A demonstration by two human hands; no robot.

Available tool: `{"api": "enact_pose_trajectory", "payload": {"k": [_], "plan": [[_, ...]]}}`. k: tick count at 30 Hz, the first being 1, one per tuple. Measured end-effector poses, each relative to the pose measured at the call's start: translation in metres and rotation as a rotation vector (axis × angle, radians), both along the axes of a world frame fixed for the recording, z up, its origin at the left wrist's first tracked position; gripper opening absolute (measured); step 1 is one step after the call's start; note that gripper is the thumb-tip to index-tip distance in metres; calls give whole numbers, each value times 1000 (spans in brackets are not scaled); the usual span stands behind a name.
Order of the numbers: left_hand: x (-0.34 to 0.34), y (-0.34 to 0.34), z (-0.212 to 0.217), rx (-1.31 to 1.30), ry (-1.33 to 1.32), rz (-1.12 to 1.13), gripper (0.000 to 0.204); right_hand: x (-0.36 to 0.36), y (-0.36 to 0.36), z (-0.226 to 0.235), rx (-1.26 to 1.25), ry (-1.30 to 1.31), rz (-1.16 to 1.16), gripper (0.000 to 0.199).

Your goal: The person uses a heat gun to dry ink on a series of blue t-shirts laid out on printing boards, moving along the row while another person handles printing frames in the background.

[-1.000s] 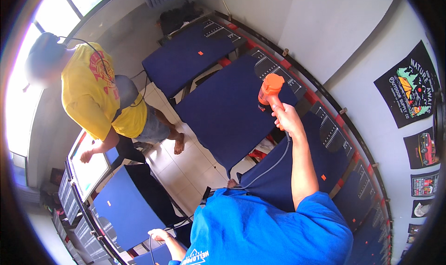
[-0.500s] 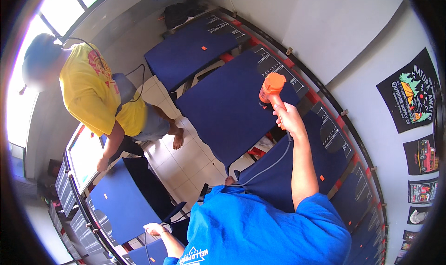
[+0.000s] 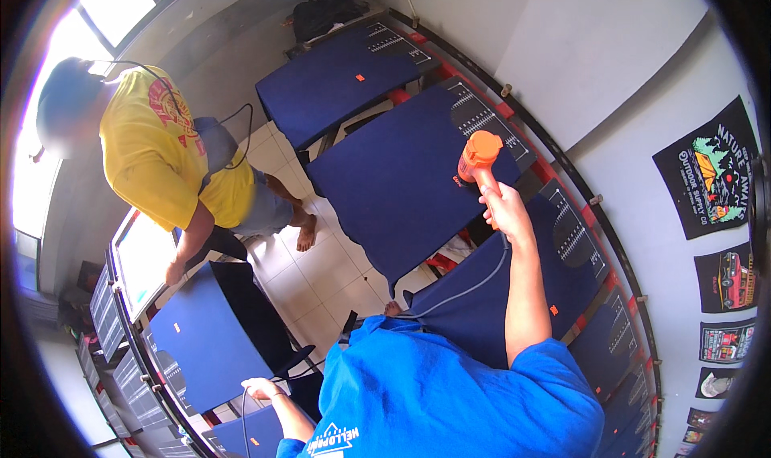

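Observation:
My right hand is wrapped round the handle of an orange hair dryer. The dryer is held over a navy cloth piece spread on a slanted board, beside a small orange print. From its handle a grey cord runs back toward my body. Lower down on the left, my left hand is closed around a thin cable that hangs from it. It is beside another board covered in navy cloth.
A person in a yellow shirt stands at the left, a hand on a framed screen. More cloth-covered boards line the dark rail along the wall. Tiled floor lies between the rows. Printed cloth samples hang at right.
The hair dryer has shifted slightly right and down in the picture with my right hand. My view has moved a little. My left hand still holds the cable.

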State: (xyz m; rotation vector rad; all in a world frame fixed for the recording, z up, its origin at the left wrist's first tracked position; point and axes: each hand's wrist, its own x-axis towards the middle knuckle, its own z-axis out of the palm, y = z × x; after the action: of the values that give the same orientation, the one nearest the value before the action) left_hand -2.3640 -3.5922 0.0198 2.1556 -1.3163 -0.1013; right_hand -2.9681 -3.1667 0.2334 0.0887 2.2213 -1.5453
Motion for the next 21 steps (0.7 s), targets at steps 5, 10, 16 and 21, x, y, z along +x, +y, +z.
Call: {"api": "enact_pose_trajectory", "payload": {"k": [5, 10, 16, 21], "plan": [[1, 2, -2, 38, 44, 12, 64, 3, 2, 0, 9, -5, -12, 31], [-4, 2, 0, 30, 92, -3, 63, 8, 4, 3, 15, 16, -8, 31], [-13, 10, 5, 41, 63, 22, 61, 12, 4, 2, 3, 53, 11, 30], [1, 3, 9, 12, 104, 29, 59, 10, 4, 4, -16, 0, 26, 31]]}}
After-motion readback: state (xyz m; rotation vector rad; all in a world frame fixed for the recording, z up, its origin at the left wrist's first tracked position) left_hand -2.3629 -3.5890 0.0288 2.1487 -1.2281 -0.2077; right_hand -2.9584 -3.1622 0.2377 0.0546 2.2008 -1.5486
